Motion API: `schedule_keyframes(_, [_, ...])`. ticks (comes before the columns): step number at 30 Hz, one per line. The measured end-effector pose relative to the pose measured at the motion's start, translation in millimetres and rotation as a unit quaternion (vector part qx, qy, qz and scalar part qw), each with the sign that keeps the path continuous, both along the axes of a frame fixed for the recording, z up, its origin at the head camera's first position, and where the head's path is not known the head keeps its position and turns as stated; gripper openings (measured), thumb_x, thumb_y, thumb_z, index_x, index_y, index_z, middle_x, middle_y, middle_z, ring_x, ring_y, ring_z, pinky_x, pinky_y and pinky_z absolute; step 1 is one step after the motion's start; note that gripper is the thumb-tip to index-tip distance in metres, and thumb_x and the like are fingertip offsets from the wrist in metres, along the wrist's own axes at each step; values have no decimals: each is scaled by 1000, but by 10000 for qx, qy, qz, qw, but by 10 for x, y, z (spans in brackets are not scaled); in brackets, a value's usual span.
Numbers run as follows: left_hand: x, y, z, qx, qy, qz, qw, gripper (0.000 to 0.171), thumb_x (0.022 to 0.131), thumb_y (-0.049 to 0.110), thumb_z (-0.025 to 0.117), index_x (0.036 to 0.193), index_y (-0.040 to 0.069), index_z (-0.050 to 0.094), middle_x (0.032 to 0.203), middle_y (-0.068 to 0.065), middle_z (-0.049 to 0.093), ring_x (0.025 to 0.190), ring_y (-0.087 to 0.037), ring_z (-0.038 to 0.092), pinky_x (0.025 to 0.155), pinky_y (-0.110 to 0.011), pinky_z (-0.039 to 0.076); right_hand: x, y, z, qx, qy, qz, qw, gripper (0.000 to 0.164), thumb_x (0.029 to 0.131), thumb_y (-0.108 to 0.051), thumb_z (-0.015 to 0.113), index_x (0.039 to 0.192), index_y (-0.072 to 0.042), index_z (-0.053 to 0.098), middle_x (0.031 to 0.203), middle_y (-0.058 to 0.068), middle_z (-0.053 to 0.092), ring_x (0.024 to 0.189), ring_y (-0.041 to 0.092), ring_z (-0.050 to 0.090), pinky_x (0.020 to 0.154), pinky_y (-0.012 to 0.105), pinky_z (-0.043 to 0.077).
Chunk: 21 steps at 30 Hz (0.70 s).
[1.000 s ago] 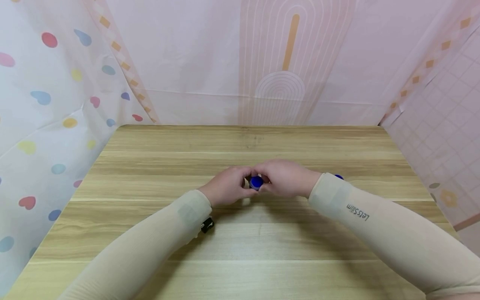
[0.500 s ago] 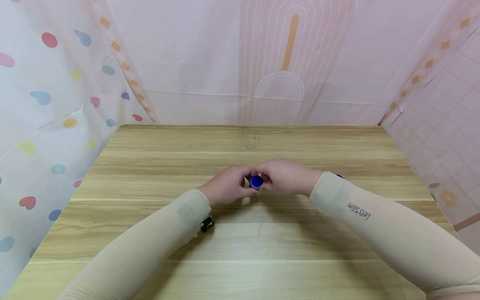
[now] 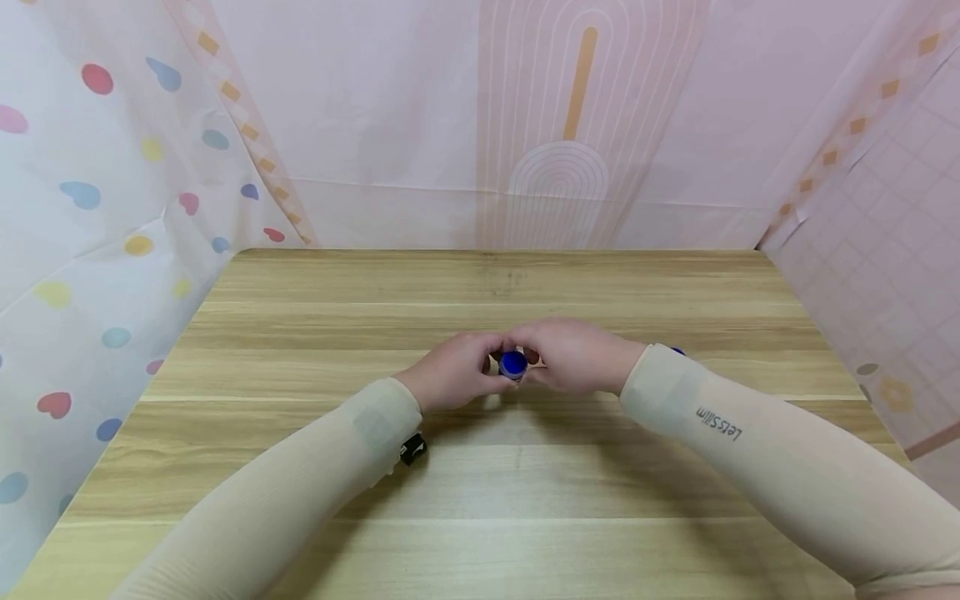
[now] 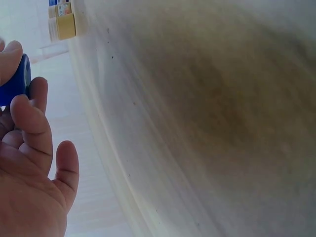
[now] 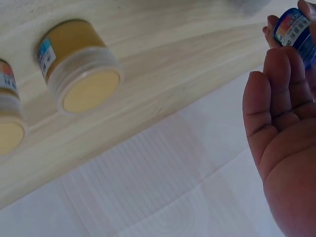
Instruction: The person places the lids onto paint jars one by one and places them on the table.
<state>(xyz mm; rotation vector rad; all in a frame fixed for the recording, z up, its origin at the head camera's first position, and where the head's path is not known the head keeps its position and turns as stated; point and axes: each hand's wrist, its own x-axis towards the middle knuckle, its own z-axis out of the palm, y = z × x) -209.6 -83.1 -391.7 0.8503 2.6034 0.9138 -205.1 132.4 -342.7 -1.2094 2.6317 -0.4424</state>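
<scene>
A small blue jar (image 3: 513, 365) with a barcode label is held between both hands over the middle of the table. My left hand (image 3: 456, 372) grips it from the left, with thumb and fingers around its side. From the right, my right hand (image 3: 573, 355) has its fingertips pinching the jar close to its blue top. The right wrist view shows the label on the blue jar (image 5: 295, 30) between the fingertips. In the left wrist view the blue jar (image 4: 16, 84) sits between thumb and fingers, partly cut off by the frame edge.
On the table stand two yellow jars in the right wrist view, one nearer (image 5: 81, 64) and one at the left edge (image 5: 10, 108). Behind the right sleeve peeks a blue thing (image 3: 678, 351). A black device (image 3: 413, 449) is at the left wrist. Patterned curtains border the wooden table (image 3: 510, 492).
Both hands stay at the same spot with the blue jar. The right hand's thumb and fingers shift slightly around it.
</scene>
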Motion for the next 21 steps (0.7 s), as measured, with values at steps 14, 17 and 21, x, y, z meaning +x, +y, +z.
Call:
schedule_keyframes(14, [5, 20, 14, -23, -55, 56, 10000, 25, 94, 33, 81, 108, 17, 69, 86, 4, 67, 71, -12, 59, 63, -29, 51, 29, 3, -9, 64, 361, 166, 9992, 17, 99, -19, 75, 114, -17, 67, 105, -7, 68, 94, 10, 63, 87, 32, 54])
schedule_keyframes(17, [16, 29, 14, -37, -41, 74, 10000, 25, 94, 33, 81, 110, 17, 69, 86, 3, 67, 70, -12, 58, 61, -29, 51, 37, 11, -14, 90, 391, 119, 9991, 17, 99, -20, 75, 114, -17, 66, 105, -7, 68, 95, 10, 63, 88, 33, 54])
schedule_keyframes(21, [25, 37, 9, -53, 14, 105, 9999, 25, 94, 32, 81, 110, 17, 68, 86, 3, 67, 70, -12, 58, 61, -30, 50, 44, 12, -20, 121, 343, 30, 9993, 17, 100, -20, 74, 113, -15, 66, 105, -6, 68, 94, 11, 63, 88, 33, 54])
